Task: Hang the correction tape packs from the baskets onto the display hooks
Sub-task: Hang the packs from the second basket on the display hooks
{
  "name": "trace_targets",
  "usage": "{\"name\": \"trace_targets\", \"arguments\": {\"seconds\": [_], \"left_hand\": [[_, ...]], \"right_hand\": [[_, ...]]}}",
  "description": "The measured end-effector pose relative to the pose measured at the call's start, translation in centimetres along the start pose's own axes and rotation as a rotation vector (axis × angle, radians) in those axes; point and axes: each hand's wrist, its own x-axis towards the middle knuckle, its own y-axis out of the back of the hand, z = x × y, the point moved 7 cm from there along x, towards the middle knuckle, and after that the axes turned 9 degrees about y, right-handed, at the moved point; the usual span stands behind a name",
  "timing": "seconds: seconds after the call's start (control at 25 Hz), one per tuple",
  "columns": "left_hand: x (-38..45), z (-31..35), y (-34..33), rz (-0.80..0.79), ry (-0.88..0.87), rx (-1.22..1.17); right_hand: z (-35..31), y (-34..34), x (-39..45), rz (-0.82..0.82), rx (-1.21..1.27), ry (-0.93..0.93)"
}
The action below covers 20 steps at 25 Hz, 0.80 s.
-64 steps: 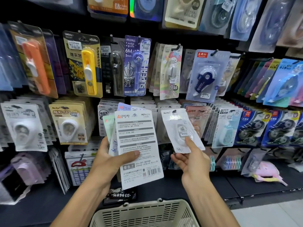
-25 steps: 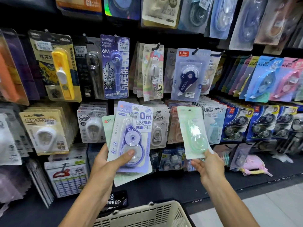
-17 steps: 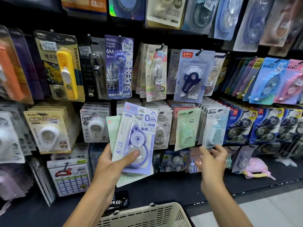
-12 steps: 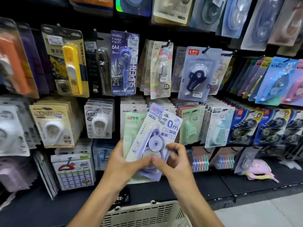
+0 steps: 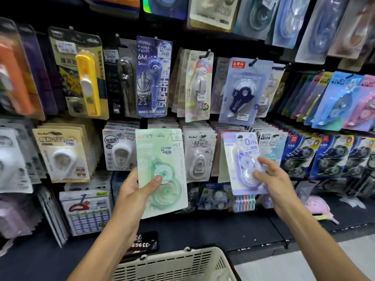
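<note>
Two correction tape packs held up before the display hooks, one in each of the hands.

Nearest, at the bottom edge: cream basket (image 5: 178, 264), rim visible. Above it, left hand (image 5: 134, 187) clamped on green pack (image 5: 162, 171), thumb across the blister, pack upright. Right hand (image 5: 274, 179) pinching purple pack (image 5: 243, 161) at its lower right edge, pack tilted slightly, apart from the green one. Behind, rows of hanging packs on hooks, among them a white-and-grey pack (image 5: 199, 155) between the two held packs and a navy-dispenser pack (image 5: 243, 92) above.
</note>
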Motion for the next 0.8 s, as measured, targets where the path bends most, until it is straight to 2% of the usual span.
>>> {"name": "trace_targets", "arguments": {"seconds": [0.08,0.24,0.36,0.44,0.48,0.52,0.6,0.64,0.72,0.8], "left_hand": [[0.1,-0.2,-0.4,-0.007,0.013,-0.004],[0.0,-0.9,-1.6,-0.037,0.027,0.008],[-0.1,-1.4,-1.9,-0.045,0.045,0.016],[0.2,-1.4,-2.0,-0.036,0.037,0.026],[0.4,-1.4,-2.2,-0.036,0.026,0.031],[0.6,-1.3,-2.9,-0.048,0.023,0.036],[1.1,-1.4,-4.6,-0.096,0.047,0.068],[1.5,-1.5,-5.5,-0.117,0.062,0.121],[2.2,-1.0,-6.5,-0.113,0.036,0.392],[3.4,-0.3,-6.2,-0.048,-0.109,0.924]], "right_hand": [[0.7,-0.1,1.4,-0.053,-0.144,0.017],[1.0,-3.0,2.9,-0.101,-0.265,0.074],[0.3,-3.9,2.7,-0.006,-0.510,0.116],[-2.1,-5.1,0.2,0.096,-0.650,0.261],[-2.9,-6.4,-1.6,0.046,-0.550,0.343],[-3.2,-8.2,-3.5,-0.077,-0.334,0.354],[-3.0,-12.3,-7.3,-0.370,0.090,0.249],[-2.6,-13.1,-7.9,-0.416,0.193,0.229],[-2.0,-12.0,-6.6,-0.322,0.315,0.210],[-1.1,-8.4,-3.8,-0.152,0.325,0.126]]}}
